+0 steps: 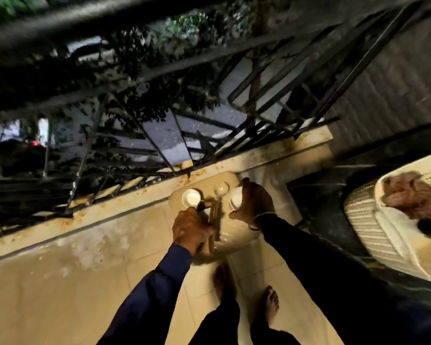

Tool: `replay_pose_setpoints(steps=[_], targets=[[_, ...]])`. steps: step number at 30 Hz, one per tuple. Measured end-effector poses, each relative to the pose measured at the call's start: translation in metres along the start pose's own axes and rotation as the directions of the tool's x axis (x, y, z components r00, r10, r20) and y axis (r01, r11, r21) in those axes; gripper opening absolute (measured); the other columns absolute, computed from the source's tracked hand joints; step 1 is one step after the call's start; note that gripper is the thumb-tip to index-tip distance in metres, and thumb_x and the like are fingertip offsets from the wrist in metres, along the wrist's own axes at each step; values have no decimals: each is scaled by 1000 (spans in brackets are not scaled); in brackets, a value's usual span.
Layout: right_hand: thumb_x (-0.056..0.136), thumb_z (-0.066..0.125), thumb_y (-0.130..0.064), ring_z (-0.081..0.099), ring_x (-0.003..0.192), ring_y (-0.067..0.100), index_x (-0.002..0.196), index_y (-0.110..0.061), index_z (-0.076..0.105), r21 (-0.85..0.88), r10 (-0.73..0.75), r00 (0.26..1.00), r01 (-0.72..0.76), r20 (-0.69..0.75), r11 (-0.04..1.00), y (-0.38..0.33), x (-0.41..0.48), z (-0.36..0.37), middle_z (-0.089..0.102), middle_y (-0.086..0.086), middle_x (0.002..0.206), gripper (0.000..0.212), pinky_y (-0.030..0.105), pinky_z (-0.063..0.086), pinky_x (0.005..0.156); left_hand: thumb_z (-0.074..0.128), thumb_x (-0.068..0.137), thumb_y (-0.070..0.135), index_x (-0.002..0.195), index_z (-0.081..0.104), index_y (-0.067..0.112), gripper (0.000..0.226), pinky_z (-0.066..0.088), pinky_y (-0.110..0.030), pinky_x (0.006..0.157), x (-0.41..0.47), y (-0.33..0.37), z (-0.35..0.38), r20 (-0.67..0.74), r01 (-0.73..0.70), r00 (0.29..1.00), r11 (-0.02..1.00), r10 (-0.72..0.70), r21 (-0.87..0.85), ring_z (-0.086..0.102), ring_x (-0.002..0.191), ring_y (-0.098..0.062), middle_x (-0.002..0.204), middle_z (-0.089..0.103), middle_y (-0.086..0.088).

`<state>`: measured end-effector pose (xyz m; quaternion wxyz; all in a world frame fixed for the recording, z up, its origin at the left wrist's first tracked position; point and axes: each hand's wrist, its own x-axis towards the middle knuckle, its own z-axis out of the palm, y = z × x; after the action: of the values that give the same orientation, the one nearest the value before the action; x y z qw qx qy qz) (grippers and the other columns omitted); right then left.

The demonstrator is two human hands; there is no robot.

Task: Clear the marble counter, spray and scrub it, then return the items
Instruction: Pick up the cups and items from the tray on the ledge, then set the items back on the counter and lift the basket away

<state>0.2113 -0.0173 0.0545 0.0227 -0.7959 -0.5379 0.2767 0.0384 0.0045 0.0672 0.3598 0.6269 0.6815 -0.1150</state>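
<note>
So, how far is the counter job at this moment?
Looks done: the white cup and the glass stand on the beige tray by the railing. In hand: the left hand grips the wooden sticks, the right hand curls round the white bowl. Left: no spray or scrubber shows, so cleaning and returning seem still ahead, though I cannot be sure.

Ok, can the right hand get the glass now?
Probably not yet: the right hand is curled round the white bowl. The glass stands just beside it on the tray, nothing between, so it looks an easy reach once the bowl is let go.
</note>
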Motion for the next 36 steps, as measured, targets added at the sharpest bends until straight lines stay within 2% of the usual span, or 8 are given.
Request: replay_pose_setpoints(steps=[8, 11, 14, 16, 22, 27, 32, 36], targets=[[53, 81, -52, 64, 103, 31, 123, -20, 59, 143, 25, 944, 23, -328, 989, 24, -102, -208, 69, 12, 109, 80, 36, 50, 83, 77, 65, 46, 105, 64, 16, 52, 55, -35, 82, -106, 133, -96, -64, -321, 936, 915, 346, 243, 64, 103, -30, 109, 67, -10], [45, 76, -63, 67, 97, 28, 104, -22, 69, 229, 99, 901, 0, -422, 973, 65, -156, -279, 72, 7, 101, 72, 31, 51, 80, 76, 68, 45, 109, 61, 12, 55, 51, -39, 87, -154, 203, -115, -85, -477, 846, 819, 526, 319, 59, 112, -37, 115, 64, -18], [51, 81, -60, 63, 103, 28, 103, -22, 66, 196, 251, 874, -184, -416, 963, 123, -213, -336, 69, 6, 106, 66, 34, 51, 82, 79, 64, 54, 107, 60, 12, 63, 50, -39, 85, -202, 277, -116, -64, -609, 736, 700, 674, 373, 59, 111, -37, 115, 63, -18], [50, 82, -58, 63, 102, 29, 100, -21, 65, 254, 403, 788, -318, -464, 914, 180, -260, -361, 68, 8, 105, 64, 33, 50, 76, 82, 59, 57, 108, 59, 16, 68, 51, -39, 84, -236, 335, -96, -10, -709, 640, 595, 769, 379, 60, 109, -36, 114, 64, -15], [52, 87, -47, 59, 102, 29, 113, -14, 56, 434, 702, 555, -552, -446, 712, 346, -369, -354, 61, 11, 116, 76, 36, 54, 78, 93, 46, 46, 109, 67, 23, 72, 55, -33, 77, -311, 475, 17, 201, -906, 361, 293, 911, 304, 67, 97, -24, 104, 71, -4], [55, 87, -45, 60, 104, 30, 116, -14, 58, 438, 804, 458, -676, -380, 593, 461, -438, -313, 62, 11, 117, 75, 36, 50, 82, 94, 56, 27, 116, 68, 14, 67, 42, -21, 82, -362, 552, 142, 344, -966, 235, 179, 909, 188, 63, 108, -22, 113, 69, -7], [57, 88, -36, 55, 116, 30, 126, -14, 52, 541, 893, 388, -712, -227, 447, 556, -479, -265, 55, 13, 128, 80, 38, 49, 94, 89, 66, 14, 118, 65, 5, 58, 37, -21, 81, -377, 589, 256, 420, -973, 228, 189, 879, 132, 57, 106, -18, 110, 62, -6], [59, 87, -33, 53, 116, 30, 124, -16, 50, 569, 912, 364, -716, -190, 404, 613, -493, -230, 54, 13, 127, 77, 38, 47, 94, 90, 61, 18, 114, 68, 11, 58, 50, -27, 85, -363, 607, 339, 455, -974, 221, 172, 862, 148, 65, 105, -24, 111, 68, -9]])
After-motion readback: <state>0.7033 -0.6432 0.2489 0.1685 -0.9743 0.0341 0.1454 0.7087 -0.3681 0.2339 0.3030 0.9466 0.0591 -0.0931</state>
